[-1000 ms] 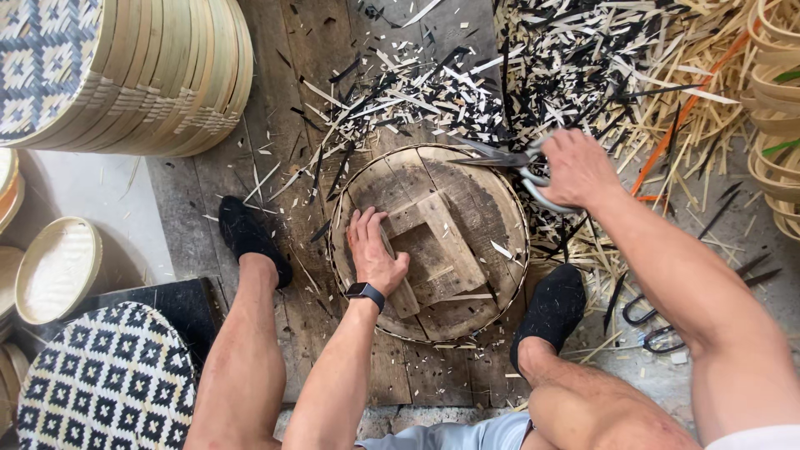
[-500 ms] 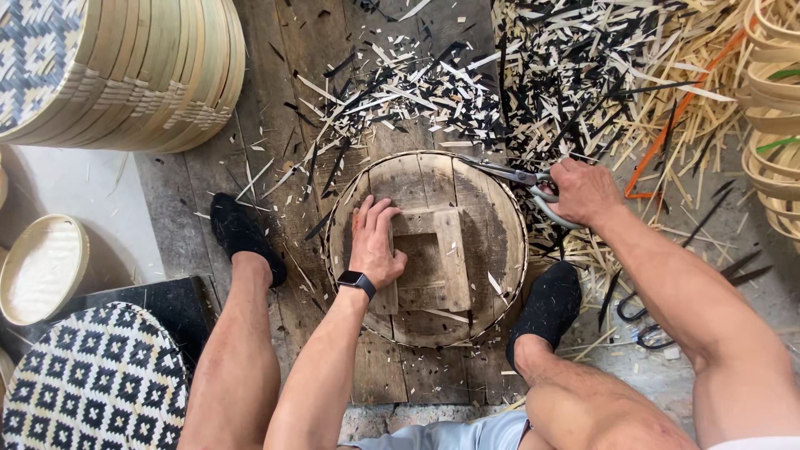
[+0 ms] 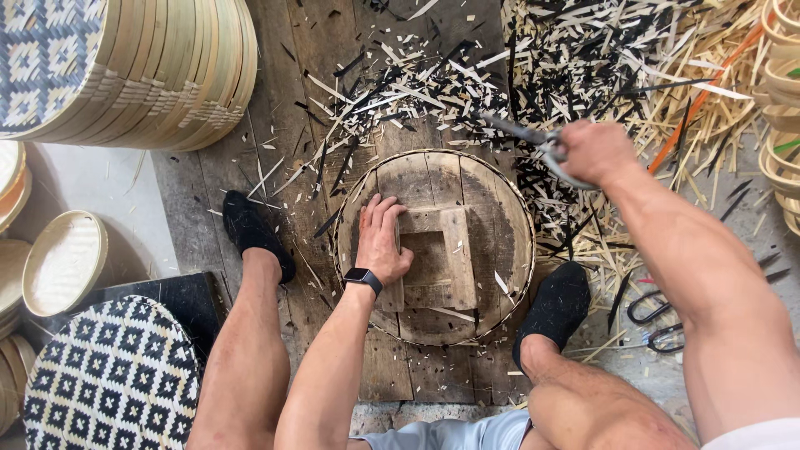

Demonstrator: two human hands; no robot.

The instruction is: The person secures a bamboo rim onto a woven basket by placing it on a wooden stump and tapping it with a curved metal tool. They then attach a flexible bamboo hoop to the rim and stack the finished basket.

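Seen from above, between two black-slippered feet: a round woven bamboo basket (image 3: 433, 246) lying flat on a weathered wooden plank floor (image 3: 283, 125), its thin rim all around, with a round disc of old wooden boards (image 3: 492, 208) pressed inside it. Left hand (image 3: 383, 242), palm down and fingers spread, flat on a square wooden block frame (image 3: 437, 258) at the disc's centre, a black wristwatch (image 3: 363, 280) just behind. Right hand (image 3: 593, 152) closed around the handles of grey metal shears (image 3: 521, 133), blurred, blades pointing out over the basket's upper right rim. Probably light and springy at the woven edge, easily bent or splintered if squeezed; stiff and heavier through the boards. Best held down at the centre block, or lifted with both palms under opposite sides of the rim. Beyond, a litter of pale and black bamboo offcuts (image 3: 583, 58); a stack of large round bamboo trays (image 3: 133, 75) top left; a black-and-white patterned woven lid (image 3: 108, 383) bottom left; spare black-handled scissors (image 3: 654, 321) on the floor, right.
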